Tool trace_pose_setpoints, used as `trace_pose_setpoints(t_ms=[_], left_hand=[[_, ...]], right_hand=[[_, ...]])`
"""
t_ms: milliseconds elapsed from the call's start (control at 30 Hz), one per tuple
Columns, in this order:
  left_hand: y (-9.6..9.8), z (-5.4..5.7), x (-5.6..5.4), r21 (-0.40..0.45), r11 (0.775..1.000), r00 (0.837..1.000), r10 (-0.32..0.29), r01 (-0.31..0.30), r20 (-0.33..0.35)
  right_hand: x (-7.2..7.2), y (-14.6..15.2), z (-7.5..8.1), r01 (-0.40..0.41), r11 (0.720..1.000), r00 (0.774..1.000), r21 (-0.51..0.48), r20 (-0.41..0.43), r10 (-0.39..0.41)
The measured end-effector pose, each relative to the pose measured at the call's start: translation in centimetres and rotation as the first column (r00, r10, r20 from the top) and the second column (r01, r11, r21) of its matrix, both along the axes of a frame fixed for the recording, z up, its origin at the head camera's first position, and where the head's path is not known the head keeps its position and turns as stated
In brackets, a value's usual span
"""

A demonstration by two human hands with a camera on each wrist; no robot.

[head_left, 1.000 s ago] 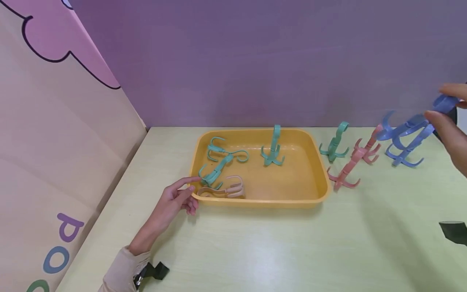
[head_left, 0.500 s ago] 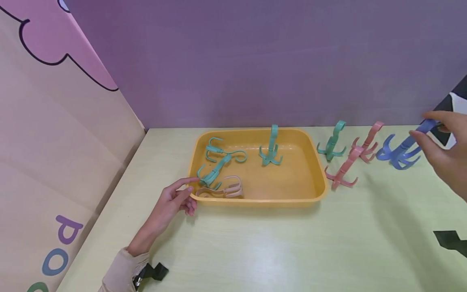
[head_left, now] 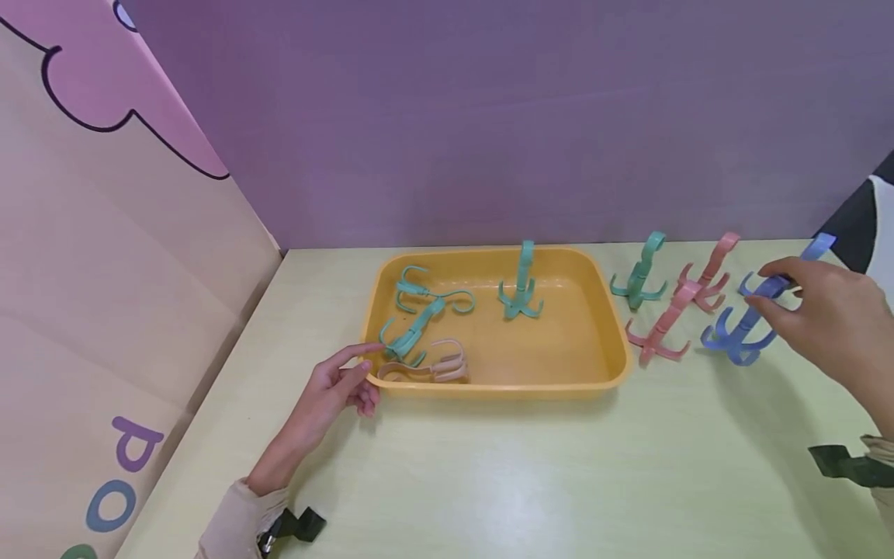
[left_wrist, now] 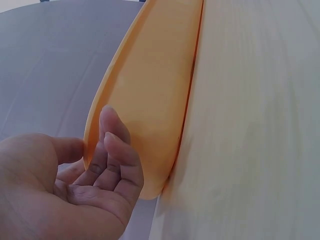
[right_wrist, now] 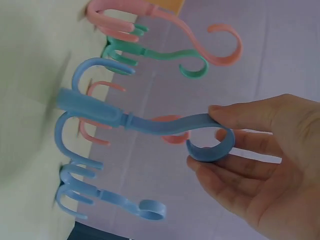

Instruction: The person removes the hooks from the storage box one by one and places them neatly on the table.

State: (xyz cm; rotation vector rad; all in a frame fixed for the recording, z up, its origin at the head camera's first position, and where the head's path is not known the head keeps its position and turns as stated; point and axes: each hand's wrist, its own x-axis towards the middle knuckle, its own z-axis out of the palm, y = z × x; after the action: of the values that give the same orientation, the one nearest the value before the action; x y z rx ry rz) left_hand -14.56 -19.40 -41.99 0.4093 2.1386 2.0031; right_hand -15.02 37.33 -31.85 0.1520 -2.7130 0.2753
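My right hand (head_left: 831, 322) pinches the curled top of a blue four-pronged hanging hook (head_left: 740, 335). That hook is upright, prongs down, at the table surface; in the right wrist view its shank (right_wrist: 100, 107) shows whole. Just behind it stands a second blue hook (right_wrist: 82, 186), partly covered by my hand in the head view. My left hand (head_left: 334, 388) holds the front left corner of a yellow tray (head_left: 489, 390), thumb at the rim and index finger reaching over it. In the left wrist view the other fingers (left_wrist: 125, 165) curl beside the tray wall.
Left of the blue hooks stand two pink hooks (head_left: 662, 330) and a green hook (head_left: 639, 276). Inside the tray, a green hook (head_left: 521, 287) stands upright, while green hooks (head_left: 417, 328) and a beige hook (head_left: 447, 367) lie at the left. A purple wall (head_left: 489, 155) rises behind.
My right hand has brought the blue hook down and leftward from the right edge, to the front of the other blue hook. The left hand stays at the tray corner.
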Motion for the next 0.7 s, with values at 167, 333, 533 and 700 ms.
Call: trace_pose_setpoints(t_ms=[167, 333, 533, 700], left_hand=[[0.3, 0.02, -0.16, 0.004, 1.0, 1.0, -0.012, 0.012, -0.001], [0.29, 0.06, -0.1, -0.008, 1.0, 1.0, -0.002, 0.002, -0.009], [0.08, 0.11, 0.03, -0.011, 1.0, 1.0, 0.002, -0.002, -0.004], [0.02, 0.11, 0.08, -0.011, 1.0, 1.0, 0.001, -0.001, 0.0]], right_hand=[[-0.09, 0.25, -0.39, -0.008, 1.0, 1.0, 0.024, 0.028, 0.007], [-0.14, 0.45, -0.42, 0.002, 1.0, 0.999, 0.028, 0.039, -0.003], [-0.09, 0.42, -0.29, 0.005, 0.999, 0.999, 0.048, 0.044, -0.007], [0.09, 0.01, 0.24, 0.018, 0.999, 0.996, 0.044, 0.083, -0.022]])
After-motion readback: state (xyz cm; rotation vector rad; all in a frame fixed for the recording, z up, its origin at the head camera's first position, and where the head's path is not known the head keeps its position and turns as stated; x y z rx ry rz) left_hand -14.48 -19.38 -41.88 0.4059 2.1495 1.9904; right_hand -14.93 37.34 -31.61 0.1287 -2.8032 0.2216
